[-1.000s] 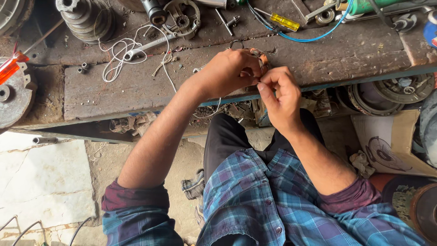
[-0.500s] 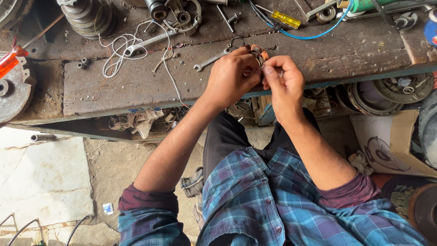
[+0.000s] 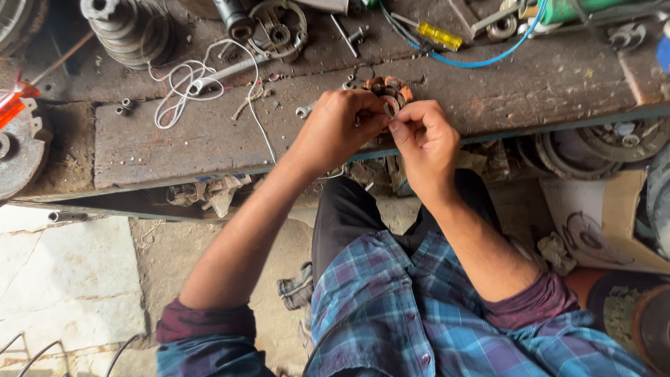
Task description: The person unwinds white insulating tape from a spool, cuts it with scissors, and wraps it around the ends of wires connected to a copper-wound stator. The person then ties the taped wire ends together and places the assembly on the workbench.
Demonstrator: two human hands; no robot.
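Gripping a round, rust-orange wound coil part (image 3: 388, 93), both hands meet at the near edge of a worn metal workbench (image 3: 174, 143). The left hand (image 3: 340, 128) is curled around the part's near-left side, fingers closed on it. The right hand (image 3: 424, 136) is bunched beside it, thumb and fingertips pinched together at the part's near-right rim; what sits between those fingertips is too small to tell. The part rests on the workbench, just inside its front edge, with its far half showing above the knuckles.

Relative to that coil part: a small spanner (image 3: 304, 110) lies just to its left, partly hidden by the left hand. Farther left, a loose tangle of white cord (image 3: 178, 94) spreads across the bench. Beyond the cord, a stepped metal pulley (image 3: 129, 24) stands at the far left. A grey bearing housing (image 3: 279, 28) sits above and to the left of the part. A yellow-handled screwdriver (image 3: 438, 35) lies just beyond it to the right, with a blue cable (image 3: 488, 59) looping past it.

Under the bench, right of the part, stacked dark round discs (image 3: 600, 143) sit on a shelf, and a cardboard box (image 3: 614, 223) stands below them.
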